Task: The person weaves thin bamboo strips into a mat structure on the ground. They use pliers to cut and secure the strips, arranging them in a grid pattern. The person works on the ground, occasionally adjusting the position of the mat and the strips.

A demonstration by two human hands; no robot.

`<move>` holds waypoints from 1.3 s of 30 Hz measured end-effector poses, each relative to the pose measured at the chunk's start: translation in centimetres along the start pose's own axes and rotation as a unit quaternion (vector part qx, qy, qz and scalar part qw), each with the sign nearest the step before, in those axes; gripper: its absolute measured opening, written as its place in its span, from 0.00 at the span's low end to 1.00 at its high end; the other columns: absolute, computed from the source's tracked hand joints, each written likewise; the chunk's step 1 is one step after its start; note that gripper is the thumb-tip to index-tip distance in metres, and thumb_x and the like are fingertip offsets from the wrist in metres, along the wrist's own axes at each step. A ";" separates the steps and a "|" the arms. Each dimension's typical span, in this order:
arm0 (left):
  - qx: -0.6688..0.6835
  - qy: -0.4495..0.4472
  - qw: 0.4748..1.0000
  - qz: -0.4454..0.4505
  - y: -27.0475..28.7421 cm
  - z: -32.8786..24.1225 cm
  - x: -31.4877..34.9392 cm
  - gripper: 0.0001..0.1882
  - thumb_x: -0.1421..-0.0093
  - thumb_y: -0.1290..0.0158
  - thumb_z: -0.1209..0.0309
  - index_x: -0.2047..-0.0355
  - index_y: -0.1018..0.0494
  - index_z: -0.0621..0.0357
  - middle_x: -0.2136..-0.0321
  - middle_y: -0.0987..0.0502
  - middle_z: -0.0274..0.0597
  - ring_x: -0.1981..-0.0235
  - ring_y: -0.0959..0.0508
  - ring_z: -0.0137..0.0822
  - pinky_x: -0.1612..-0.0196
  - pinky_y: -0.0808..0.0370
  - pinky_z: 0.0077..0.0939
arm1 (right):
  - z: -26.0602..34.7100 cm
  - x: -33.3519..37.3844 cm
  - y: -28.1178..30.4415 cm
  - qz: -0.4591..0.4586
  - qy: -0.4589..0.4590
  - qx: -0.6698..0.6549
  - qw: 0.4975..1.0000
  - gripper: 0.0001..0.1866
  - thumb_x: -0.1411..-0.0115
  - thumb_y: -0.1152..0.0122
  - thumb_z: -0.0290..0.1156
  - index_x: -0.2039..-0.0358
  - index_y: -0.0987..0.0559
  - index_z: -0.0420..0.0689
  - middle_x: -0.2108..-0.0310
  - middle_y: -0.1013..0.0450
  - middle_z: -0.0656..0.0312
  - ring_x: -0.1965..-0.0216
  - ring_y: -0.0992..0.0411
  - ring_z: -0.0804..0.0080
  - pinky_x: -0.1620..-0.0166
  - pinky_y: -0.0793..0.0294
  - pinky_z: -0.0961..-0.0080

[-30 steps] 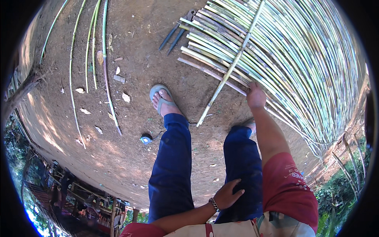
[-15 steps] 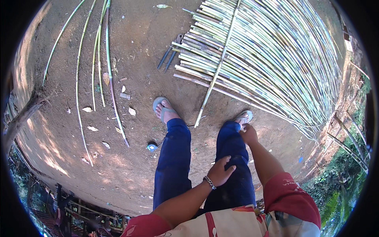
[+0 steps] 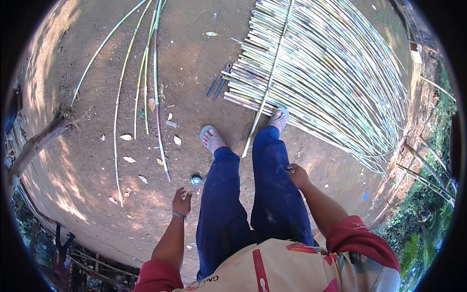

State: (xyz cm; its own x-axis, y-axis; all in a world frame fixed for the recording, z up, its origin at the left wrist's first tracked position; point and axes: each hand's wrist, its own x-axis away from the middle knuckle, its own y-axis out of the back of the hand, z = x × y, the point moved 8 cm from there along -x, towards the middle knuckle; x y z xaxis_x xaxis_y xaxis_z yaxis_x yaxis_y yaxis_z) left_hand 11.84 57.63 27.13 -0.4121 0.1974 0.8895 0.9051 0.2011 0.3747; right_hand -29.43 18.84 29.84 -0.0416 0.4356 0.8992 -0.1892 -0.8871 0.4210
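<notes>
Head view: left hand (image 3: 182,201) empty-looking, fingers loosely curled, right hand (image 3: 298,177) I cannot tell, so I'd tread lightly beside these jointed canes (image 3: 331,80).

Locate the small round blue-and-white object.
In the head view, left of centre, the small round object lies on the ground just beyond the left hand, beside the left trouser leg.

canes (image 3: 331,82): pale green-yellow, brown-mottled | trousers (image 3: 275,194): dark blue | sleeves (image 3: 362,238): red | sandals (image 3: 285,113): grey | ground (image 3: 194,48): brown
</notes>
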 end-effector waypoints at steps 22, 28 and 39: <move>-0.096 0.072 0.983 0.142 -16.6 9.9 10.8 0.33 0.41 0.43 0.49 0.42 0.29 0.59 0.51 0.20 0.56 0.47 0.21 0.52 0.47 0.24 0.42 | -4.8 -11.1 12.7 -0.026 0.061 0.005 0.998 0.26 0.42 0.34 0.45 0.48 0.21 0.42 0.58 0.20 0.47 0.55 0.21 0.53 0.50 0.24 0.63; -0.137 0.060 0.984 0.094 -14.7 2.8 1.5 0.32 0.39 0.42 0.50 0.43 0.29 0.62 0.52 0.19 0.57 0.48 0.20 0.50 0.46 0.25 0.38 | -10.7 -16.3 14.2 -0.079 0.007 0.038 0.996 0.24 0.42 0.37 0.44 0.48 0.22 0.45 0.55 0.20 0.50 0.52 0.22 0.51 0.47 0.25 0.62; -0.437 -0.279 0.855 0.022 -25.0 -24.8 -22.8 0.42 0.40 0.41 0.56 0.32 0.44 0.61 0.31 0.45 0.61 0.30 0.44 0.58 0.31 0.42 0.51 | -14.4 -31.9 9.4 -0.171 -0.084 0.208 0.959 0.28 0.35 0.49 0.27 0.35 0.34 0.57 0.33 0.38 0.62 0.31 0.40 0.60 0.34 0.34 0.58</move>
State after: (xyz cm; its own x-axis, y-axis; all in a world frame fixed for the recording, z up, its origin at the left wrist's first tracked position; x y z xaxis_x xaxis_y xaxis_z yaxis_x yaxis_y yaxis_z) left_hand 1.20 24.32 3.94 -0.1419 0.6620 0.7359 0.5539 -0.5630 0.6133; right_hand -44.00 -1.15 3.42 0.1186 0.7120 0.6921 0.2458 -0.6964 0.6742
